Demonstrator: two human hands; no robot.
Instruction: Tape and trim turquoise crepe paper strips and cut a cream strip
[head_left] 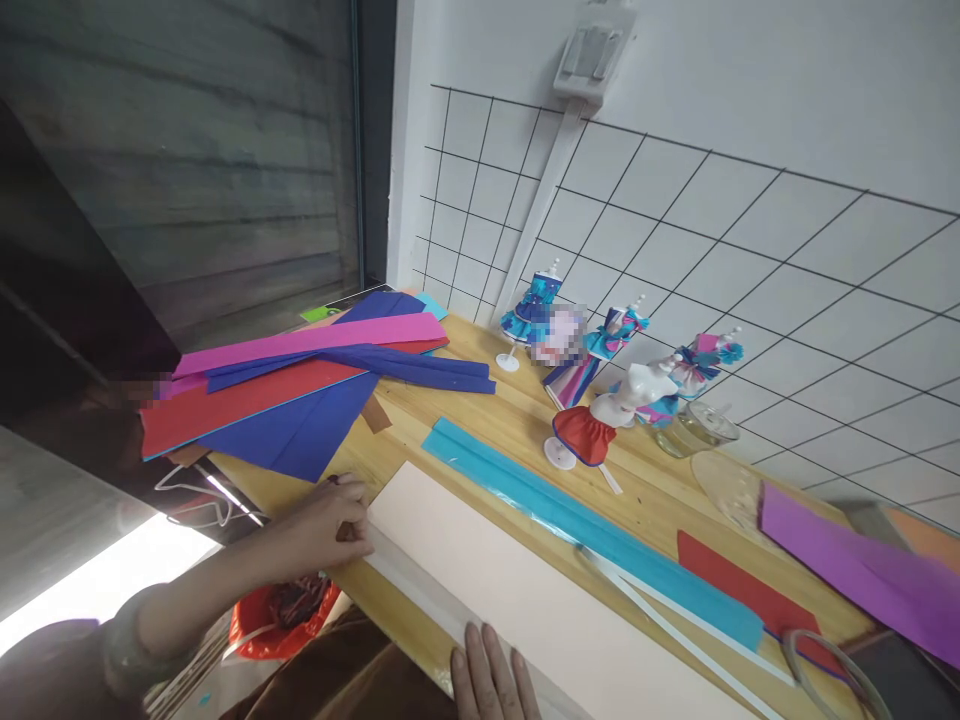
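Below — red bag (291,644) holding scraps (301,600); above — pale paper (525,590).

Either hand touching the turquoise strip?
No: the left hand is at one end of the pale sheet, the right hand along its edge, both apart from the turquoise strip.

Against the far wall (750,80), a black grid (722,240) is mounted; at near left, a red bag (251,630), apparently part-filled, is seen.

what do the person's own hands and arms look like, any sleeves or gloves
Both hands, left and right, are ungloved. The left arm wears a dull, dark sleeve with a grey-green cuff; the right sleeve is out of view.
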